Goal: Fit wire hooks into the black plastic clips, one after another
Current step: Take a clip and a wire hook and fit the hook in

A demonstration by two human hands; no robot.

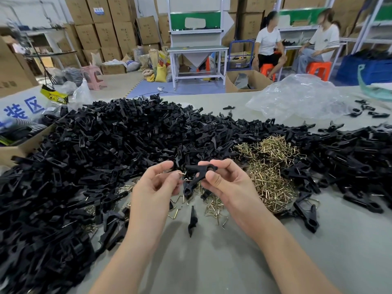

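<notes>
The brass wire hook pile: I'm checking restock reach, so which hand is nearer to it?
Right. The right hand sits just beside the brass wire hook pile, at its left edge. The left hand is farther left, beyond the held black clip.

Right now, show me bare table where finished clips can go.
Barest: the grey table between the forearms, below the lone black clip. Also the strip right of the right hand, beyond the wire hooks. Crowded: the clip heap on the left and the plastic bag at the back.
</notes>
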